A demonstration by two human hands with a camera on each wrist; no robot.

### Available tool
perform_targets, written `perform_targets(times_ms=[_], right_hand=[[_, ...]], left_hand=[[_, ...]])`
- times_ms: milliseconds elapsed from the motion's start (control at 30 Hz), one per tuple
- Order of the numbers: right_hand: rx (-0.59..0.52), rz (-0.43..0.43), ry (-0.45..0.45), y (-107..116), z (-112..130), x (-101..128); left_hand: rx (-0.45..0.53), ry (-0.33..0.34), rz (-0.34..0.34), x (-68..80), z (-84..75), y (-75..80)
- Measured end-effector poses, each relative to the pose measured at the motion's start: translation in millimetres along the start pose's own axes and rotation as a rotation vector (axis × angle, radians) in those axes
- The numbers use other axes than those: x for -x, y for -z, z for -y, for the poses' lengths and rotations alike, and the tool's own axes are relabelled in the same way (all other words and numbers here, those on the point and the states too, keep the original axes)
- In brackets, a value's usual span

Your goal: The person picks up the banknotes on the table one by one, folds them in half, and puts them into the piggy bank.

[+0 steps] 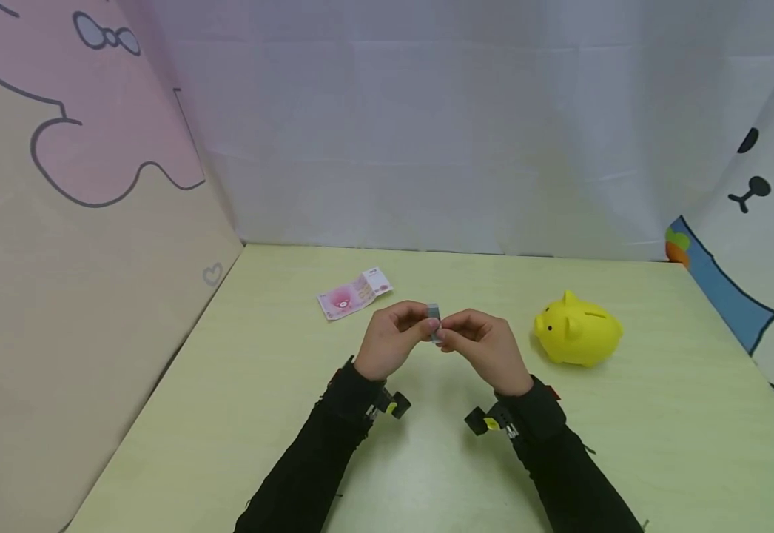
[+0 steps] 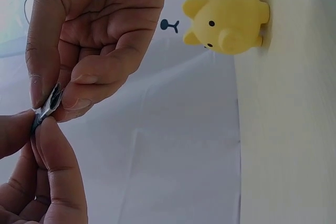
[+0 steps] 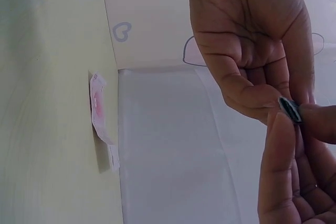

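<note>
A small grey-green folded banknote [image 1: 433, 320] is held up between both hands, above the table. Thumb and fingers of my left hand [image 1: 392, 339] pinch one side of it, while those of my right hand [image 1: 483, 346] pinch the other. The left wrist view shows the layered edge of the folded note [image 2: 51, 100] between the fingertips. From the right wrist, the note [image 3: 290, 109] appears as a narrow stack of folds, partly hidden by the thumbs. On the table beyond my left hand lies a pink banknote [image 1: 347, 297], creased with one end raised.
A yellow piggy bank [image 1: 578, 330] with a slot in its back stands to the right of my right hand. The pale yellow-green table [image 1: 240, 414] meets a white cloth backdrop [image 1: 387, 148] at the rear. Printed panels flank it on both sides.
</note>
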State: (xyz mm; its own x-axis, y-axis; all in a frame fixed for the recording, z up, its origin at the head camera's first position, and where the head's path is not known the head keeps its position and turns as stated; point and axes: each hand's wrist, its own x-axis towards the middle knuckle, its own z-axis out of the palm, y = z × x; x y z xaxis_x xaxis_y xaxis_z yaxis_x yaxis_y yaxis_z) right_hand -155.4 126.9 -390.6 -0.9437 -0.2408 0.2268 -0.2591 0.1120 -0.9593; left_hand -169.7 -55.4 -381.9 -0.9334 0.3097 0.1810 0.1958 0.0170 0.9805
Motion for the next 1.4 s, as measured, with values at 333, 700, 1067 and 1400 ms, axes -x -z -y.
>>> perform_targets(times_ms=[333, 700, 1067, 1400], right_hand=[[0.096, -0.050, 0.035, 23.5, 4.2, 2.7], [0.493, -0.128, 0.116, 101.6, 6.9, 18.2], [0.654, -0.106, -0.185, 177.9, -11.0, 28.1], [0.683, 0.092, -0.358, 197.2, -43.5, 31.3]], left_hand=[[-0.015, 0.038, -0.018, -0.6, 1.2, -0.6], [-0.012, 0.054, -0.009, -1.5, 2.8, -0.6], [-0.020, 0.058, -0.010, -0.4, -0.1, -1.0], [-0.019, 0.062, -0.003, -1.3, 0.5, 0.0]])
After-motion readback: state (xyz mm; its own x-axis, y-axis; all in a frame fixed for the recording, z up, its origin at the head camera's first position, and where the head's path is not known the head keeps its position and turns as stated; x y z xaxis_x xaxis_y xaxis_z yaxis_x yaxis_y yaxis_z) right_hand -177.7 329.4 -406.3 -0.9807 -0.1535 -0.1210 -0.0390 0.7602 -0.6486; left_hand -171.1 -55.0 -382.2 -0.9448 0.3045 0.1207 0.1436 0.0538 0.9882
